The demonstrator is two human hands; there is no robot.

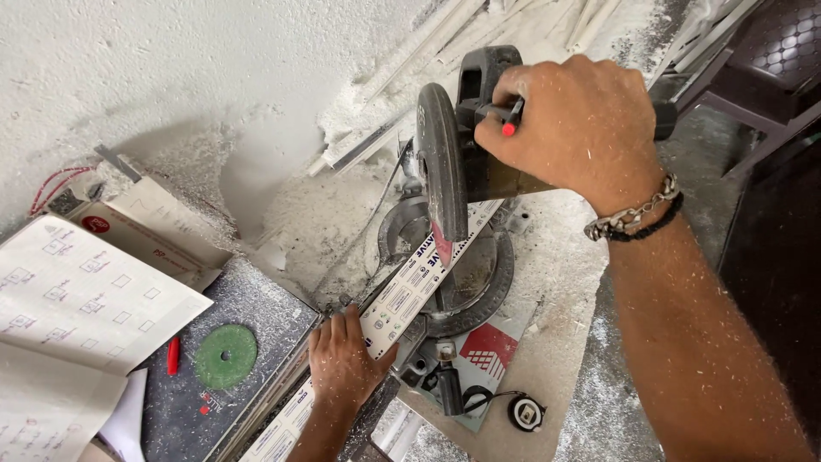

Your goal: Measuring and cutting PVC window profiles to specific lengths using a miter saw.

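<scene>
Pressing the long white strip [402, 295] flat on the saw bed with your left hand [344, 364], fingers spread, and gripping the saw [445, 171] handle with your right hand [573, 124], expect light, bendy stock, so hold near the blade.

The right hand [575, 124] gripped the miter saw [453, 171] handle, pen [511, 118] tucked in its fingers. Just below the saw, the left hand [345, 359] pressed flat on a white printed strip [409, 291]. A green disc [225, 356] lay well left of the saw.
</scene>
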